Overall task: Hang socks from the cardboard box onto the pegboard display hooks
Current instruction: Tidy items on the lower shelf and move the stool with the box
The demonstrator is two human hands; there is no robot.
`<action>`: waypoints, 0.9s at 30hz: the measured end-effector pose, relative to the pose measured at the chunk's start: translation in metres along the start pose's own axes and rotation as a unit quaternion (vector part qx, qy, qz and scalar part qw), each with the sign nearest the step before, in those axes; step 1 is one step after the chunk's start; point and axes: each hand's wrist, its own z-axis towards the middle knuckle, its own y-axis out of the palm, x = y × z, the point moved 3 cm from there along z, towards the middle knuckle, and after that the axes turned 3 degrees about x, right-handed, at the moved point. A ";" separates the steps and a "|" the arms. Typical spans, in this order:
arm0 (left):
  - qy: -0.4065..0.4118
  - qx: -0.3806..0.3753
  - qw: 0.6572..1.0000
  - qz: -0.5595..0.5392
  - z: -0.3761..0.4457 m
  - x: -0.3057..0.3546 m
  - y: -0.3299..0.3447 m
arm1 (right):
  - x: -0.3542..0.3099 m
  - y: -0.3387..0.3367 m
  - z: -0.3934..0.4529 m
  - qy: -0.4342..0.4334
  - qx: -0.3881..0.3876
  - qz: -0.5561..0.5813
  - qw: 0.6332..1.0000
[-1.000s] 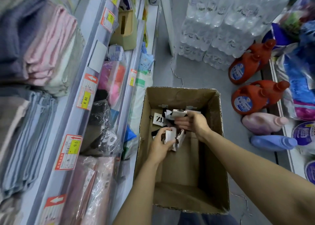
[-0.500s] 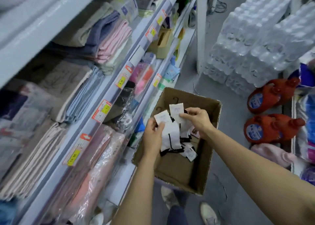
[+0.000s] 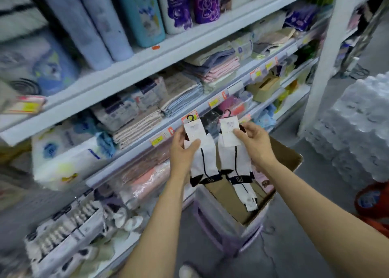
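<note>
holding white socks [image 3: 235,161], label print blurred.

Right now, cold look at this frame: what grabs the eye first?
Two packs of white socks with dark trim, held up side by side at centre: the left hand pinches the left pack by its card, the right hand the right pack. Right behind and below them sits the open cardboard box. Shelves of folded towels fill the left and top, and wrapped water bottles are stacked at right.
</note>
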 end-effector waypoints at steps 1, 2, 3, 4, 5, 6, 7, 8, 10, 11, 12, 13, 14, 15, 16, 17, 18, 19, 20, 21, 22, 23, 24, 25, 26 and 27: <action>0.005 0.014 1.000 -0.003 -0.005 0.008 -0.013 | -0.010 0.010 -0.005 -0.017 -0.006 -0.001 1.000; 0.010 0.034 0.999 -0.005 -0.011 0.015 -0.027 | -0.020 0.021 -0.010 -0.035 -0.011 0.005 0.999; 0.011 0.055 0.998 -0.013 -0.016 0.021 -0.041 | -0.032 0.032 -0.016 -0.048 -0.014 0.013 0.999; 0.017 0.076 0.997 -0.028 -0.023 0.028 -0.055 | -0.043 0.044 -0.022 -0.065 -0.024 0.025 0.997; 0.023 0.097 0.994 -0.043 -0.028 0.034 -0.070 | -0.053 0.056 -0.028 -0.081 -0.034 0.027 0.996; 0.032 0.117 0.991 -0.054 -0.035 0.039 -0.086 | -0.063 0.068 -0.035 -0.097 -0.046 0.029 0.994; 0.036 0.138 0.988 -0.060 -0.040 0.043 -0.102 | -0.073 0.081 -0.043 -0.111 -0.056 0.030 0.992; 0.039 0.157 0.985 -0.064 -0.047 0.047 -0.118 | -0.081 0.094 -0.050 -0.123 -0.068 0.036 0.989; 0.048 0.190 0.978 -0.073 -0.061 0.056 -0.151 | -0.096 0.120 -0.069 -0.136 -0.091 0.044 0.986; 0.055 0.205 0.974 -0.077 -0.068 0.060 -0.168 | -0.102 0.135 -0.080 -0.143 -0.102 0.049 0.983; 0.064 0.220 0.971 -0.076 -0.076 0.063 -0.186 | -0.108 0.150 -0.090 -0.149 -0.113 0.057 0.981; 0.072 0.233 0.967 -0.073 -0.085 0.067 -0.204 | -0.113 0.165 -0.102 -0.153 -0.125 0.068 0.978; 0.080 0.246 0.964 -0.069 -0.094 0.069 -0.222 | -0.118 0.181 -0.114 -0.156 -0.136 0.078 0.975; 0.087 0.260 0.960 -0.065 -0.103 0.071 -0.241 | -0.122 0.197 -0.125 -0.156 -0.144 0.086 0.973; 0.094 0.272 0.956 -0.064 -0.114 0.074 -0.260 | -0.126 0.214 -0.139 -0.155 -0.155 0.093 0.971; 0.102 0.283 0.952 -0.063 -0.123 0.076 -0.278 | -0.129 0.230 -0.152 -0.156 -0.167 0.099 0.969; 0.111 0.292 0.948 -0.063 -0.133 0.078 -0.295 | -0.132 0.246 -0.166 -0.158 -0.182 0.106 0.965; 0.118 0.302 0.944 -0.064 -0.143 0.079 -0.312 | -0.134 0.261 -0.179 -0.159 -0.197 0.113 0.961; 0.123 0.314 0.939 -0.066 -0.154 0.080 -0.327 | -0.136 0.276 -0.193 -0.161 -0.212 0.120 0.957; 0.128 0.326 0.934 -0.067 -0.165 0.081 -0.342 | -0.138 0.291 -0.206 -0.162 -0.225 0.123 0.953; 0.133 0.337 0.930 -0.065 -0.174 0.082 -0.356 | -0.139 0.306 -0.218 -0.164 -0.238 0.125 0.949; 0.137 0.347 0.926 -0.060 -0.184 0.082 -0.370 | -0.140 0.320 -0.230 -0.163 -0.250 0.127 0.946; 0.138 0.360 0.921 -0.054 -0.192 0.082 -0.385 | -0.142 0.333 -0.242 -0.163 -0.258 0.130 0.943; 0.140 0.373 0.916 -0.049 -0.200 0.082 -0.399 | -0.144 0.347 -0.254 -0.161 -0.268 0.140 0.940; 0.142 0.387 0.910 -0.044 -0.207 0.081 -0.414 | -0.148 0.360 -0.265 -0.160 -0.278 0.150 0.935; 0.144 0.400 0.904 -0.040 -0.212 0.081 -0.428 | -0.152 0.374 -0.276 -0.161 -0.290 0.159 0.930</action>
